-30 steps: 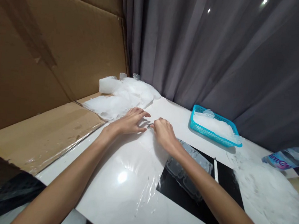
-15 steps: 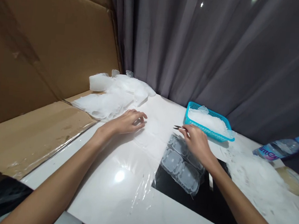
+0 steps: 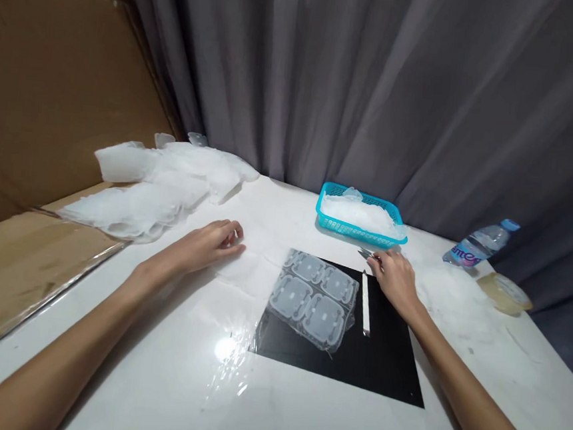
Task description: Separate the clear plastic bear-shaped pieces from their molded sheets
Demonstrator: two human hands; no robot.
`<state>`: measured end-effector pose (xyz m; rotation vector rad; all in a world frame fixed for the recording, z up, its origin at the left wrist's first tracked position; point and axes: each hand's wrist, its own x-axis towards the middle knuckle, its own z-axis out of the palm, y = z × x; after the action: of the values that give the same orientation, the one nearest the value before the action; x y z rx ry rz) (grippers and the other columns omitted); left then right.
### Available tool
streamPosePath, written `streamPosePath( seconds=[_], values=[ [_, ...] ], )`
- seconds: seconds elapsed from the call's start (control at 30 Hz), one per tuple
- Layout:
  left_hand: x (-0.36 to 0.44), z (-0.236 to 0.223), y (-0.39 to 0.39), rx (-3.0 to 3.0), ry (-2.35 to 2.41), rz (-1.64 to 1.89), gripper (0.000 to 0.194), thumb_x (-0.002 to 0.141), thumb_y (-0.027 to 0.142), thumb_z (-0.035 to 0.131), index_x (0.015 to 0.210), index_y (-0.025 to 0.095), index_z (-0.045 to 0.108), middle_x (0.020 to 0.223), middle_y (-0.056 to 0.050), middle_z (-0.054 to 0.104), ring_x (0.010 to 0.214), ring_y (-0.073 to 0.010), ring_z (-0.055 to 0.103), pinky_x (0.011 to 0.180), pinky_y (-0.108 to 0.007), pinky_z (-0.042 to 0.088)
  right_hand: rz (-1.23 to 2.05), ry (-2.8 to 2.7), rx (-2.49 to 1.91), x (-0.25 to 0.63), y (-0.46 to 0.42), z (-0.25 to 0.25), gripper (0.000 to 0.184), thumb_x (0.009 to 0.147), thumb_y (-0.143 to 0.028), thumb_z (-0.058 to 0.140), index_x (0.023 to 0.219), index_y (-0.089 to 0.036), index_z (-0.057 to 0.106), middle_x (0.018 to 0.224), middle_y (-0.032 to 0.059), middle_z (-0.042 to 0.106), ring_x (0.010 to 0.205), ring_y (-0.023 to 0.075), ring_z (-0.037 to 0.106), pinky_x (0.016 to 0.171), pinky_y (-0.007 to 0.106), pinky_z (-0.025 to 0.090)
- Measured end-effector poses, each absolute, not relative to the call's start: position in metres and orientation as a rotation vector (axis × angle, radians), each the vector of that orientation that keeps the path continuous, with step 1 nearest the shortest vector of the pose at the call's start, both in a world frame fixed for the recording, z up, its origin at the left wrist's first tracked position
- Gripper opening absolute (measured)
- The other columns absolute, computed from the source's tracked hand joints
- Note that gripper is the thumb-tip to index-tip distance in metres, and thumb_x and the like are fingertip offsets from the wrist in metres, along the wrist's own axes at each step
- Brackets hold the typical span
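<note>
Right hand [image 3: 395, 277] pinches a pointed tool [image 3: 365, 253] (near the blue basket [image 3: 350, 230]); left hand [image 3: 208, 243] loosely spread, slightly curled

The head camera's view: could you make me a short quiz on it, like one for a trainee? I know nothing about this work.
1. Multiple choice: Which hand holds the pointed tool? A) left; B) right; C) neither.
2. True or false: The blue basket has a water bottle in it.
3. Fill in the missing word: The white stick lies on a ____ sheet, beside a plastic tray.

Key:
1. B: the tool's tips stick out from the fingers of the right hand.
2. False: the basket has white material in it.
3. Black.
</note>
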<state>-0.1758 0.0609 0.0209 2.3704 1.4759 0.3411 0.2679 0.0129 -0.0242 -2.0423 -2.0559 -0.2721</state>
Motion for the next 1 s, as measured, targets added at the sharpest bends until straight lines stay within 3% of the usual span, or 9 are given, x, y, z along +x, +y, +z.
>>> streamPosePath(
  seconds=[0.23,0.37,0.43,0.63,0.7,0.77,0.83,0.93,1.0],
  values=[
    [-0.116,0.021,0.026,2.493,1.093,0.51,0.038,0.104,0.048,0.051,0.13,0.023,0.063,0.132,-0.01,0.06,0.125,-0.0286,0.054,0.111,-0.044,0.041,-0.332,-2.04,-1.973,0.275,-0.007,-0.028,0.032,0.105,-0.032,0.047,0.118,-0.012,0.069,0.109,0.0184,0.069,0.105,0.0339,0.06,0.091,0.043,0.04],
    [-0.08,0.017,-0.006,2.521,0.735,0.314,0.063,0.09,0.061,0.073,0.145,0.037,0.058,0.154,-0.008,0.053,0.14,-0.0348,0.047,0.114,-0.048,0.042,-0.102,-2.178,-1.872,0.264,-0.028,-0.02,0.037,0.105,-0.039,0.049,0.13,-0.015,0.061,0.097,0.011,0.071,0.102,0.0303,0.064,0.092,0.039,0.043],
    [-0.073,0.01,-0.012,2.573,0.631,0.272,0.06,0.091,0.057,0.073,0.146,0.04,0.059,0.158,-0.005,0.052,0.146,-0.035,0.042,0.116,-0.049,0.042,0.078,-2.264,-1.859,0.258,-0.036,-0.015,0.037,0.103,-0.032,0.049,0.134,-0.013,0.057,0.089,0.0081,0.071,0.095,0.0279,0.067,0.09,0.037,0.045],
    [-0.069,-0.007,-0.012,2.831,0.529,0.498,0.036,0.111,0.023,0.042,0.14,0.027,0.063,0.134,-0.009,0.073,0.13,-0.0288,0.064,0.1,-0.043,0.053,0.162,-2.357,-1.881,0.25,-0.042,-0.007,0.055,0.092,-0.011,0.05,0.146,-0.002,0.046,0.093,0.0141,0.072,0.091,0.029,0.068,0.092,0.039,0.047],
    [-0.064,0.0,-0.015,2.784,0.645,0.564,0.033,0.112,0.023,0.039,0.132,0.021,0.065,0.113,-0.01,0.079,0.1,-0.0241,0.075,0.079,-0.034,0.056,0.226,-2.395,-1.817,0.252,-0.041,0.001,0.055,0.094,-0.011,0.049,0.149,-0.008,0.046,0.096,0.0125,0.071,0.092,0.0272,0.067,0.089,0.037,0.048],
    [-0.055,0.016,-0.016,2.606,0.838,0.625,0.029,0.111,0.03,0.041,0.116,0.02,0.068,0.083,-0.002,0.073,0.064,-0.0153,0.067,0.062,-0.027,0.05,0.403,-2.427,-1.629,0.255,-0.04,0.016,0.054,0.099,-0.015,0.045,0.153,-0.02,0.044,0.101,0.0084,0.069,0.094,0.0238,0.065,0.088,0.034,0.049],
    [-0.044,0.037,-0.015,2.32,0.944,0.738,0.032,0.111,0.035,0.041,0.094,0.02,0.064,0.073,0.002,0.061,0.059,-0.0116,0.058,0.061,-0.024,0.047,0.661,-2.411,-1.366,0.26,-0.036,0.037,0.047,0.105,-0.023,0.042,0.152,-0.028,0.045,0.105,0.0052,0.067,0.094,0.021,0.062,0.089,0.033,0.049],
    [-0.027,0.072,-0.013,1.85,0.937,0.914,0.032,0.104,0.045,0.056,0.086,0.019,0.061,0.077,0.002,0.06,0.068,-0.0121,0.059,0.062,-0.021,0.048,0.97,-2.327,-1.141,0.273,-0.033,0.073,0.03,0.108,-0.037,0.043,0.117,-0.023,0.067,0.098,0.0034,0.065,0.086,0.0183,0.057,0.079,0.03,0.048],
    [-0.018,0.092,-0.014,1.491,0.921,0.931,0.028,0.098,0.047,0.065,0.093,0.019,0.064,0.086,0.0,0.066,0.075,-0.0136,0.065,0.065,-0.021,0.053,1.06,-2.233,-1.081,0.284,-0.036,0.095,0.036,0.107,-0.044,0.046,0.093,-0.02,0.068,0.091,0.0034,0.063,0.084,0.0181,0.056,0.078,0.03,0.047]
  ],
)
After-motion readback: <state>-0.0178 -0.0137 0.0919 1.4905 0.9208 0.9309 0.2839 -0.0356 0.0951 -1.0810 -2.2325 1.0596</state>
